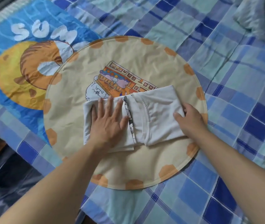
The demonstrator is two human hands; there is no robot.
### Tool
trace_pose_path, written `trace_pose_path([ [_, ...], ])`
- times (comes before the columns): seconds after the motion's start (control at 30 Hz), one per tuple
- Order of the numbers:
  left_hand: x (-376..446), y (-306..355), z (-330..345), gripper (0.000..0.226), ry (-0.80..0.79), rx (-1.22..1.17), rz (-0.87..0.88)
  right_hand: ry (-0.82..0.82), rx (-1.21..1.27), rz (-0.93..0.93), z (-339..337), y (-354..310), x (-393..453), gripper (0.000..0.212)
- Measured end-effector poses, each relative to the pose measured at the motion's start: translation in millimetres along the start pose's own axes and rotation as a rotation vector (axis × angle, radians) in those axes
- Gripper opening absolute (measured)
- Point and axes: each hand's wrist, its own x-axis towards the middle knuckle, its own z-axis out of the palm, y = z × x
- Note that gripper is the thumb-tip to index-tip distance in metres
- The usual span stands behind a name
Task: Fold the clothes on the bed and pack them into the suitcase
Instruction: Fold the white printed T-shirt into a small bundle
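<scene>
Left hand (pixel 107 125): my grip released, palm flat on the folded white T-shirt (pixel 154 113).
Right hand (pixel 191 120): my grip pinching its right edge.
T-shirt: on round beige mat (pixel 128 167), plaid bed (pixel 233 94).

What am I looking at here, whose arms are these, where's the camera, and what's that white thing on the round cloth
There is no machine here. These are a person's two bare arms, seen from a wide-angle camera worn on their head, looking forward and down.

They are folding a white garment on a bed. The left hand lies flat on the garment's left half, fingers spread, pressing it down. The right hand grips the garment's right edge, fingers curled around the fabric.

The garment lies on a round beige mat with orange patches along its rim and a cartoon print. Under that is a blue checked bedsheet, and a blue blanket with a cartoon cat lies to the left. No suitcase is in view.
</scene>
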Motion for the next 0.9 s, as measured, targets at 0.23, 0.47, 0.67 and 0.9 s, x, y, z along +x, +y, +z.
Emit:
trace_pose_path([
  [0.23,-1,-28,-46,0.064,0.327,-0.056,-0.019,-0.036,0.066,0.109,3,-8,6,0.054],
  [0.47,44,-100,-105,0.037,-0.293,-0.476,-0.052,0.036,-0.037,0.101,22,-7,7,0.066],
  [0.67,62,-102,-99,0.018,-0.140,0.116,0.038,0.025,0.020,0.109,18,-10,4,0.067],
  [0.9,-25,-13,4,0.071,0.114,0.071,0.285,-0.025,0.217,0.111,1,-8,1,0.052],
])
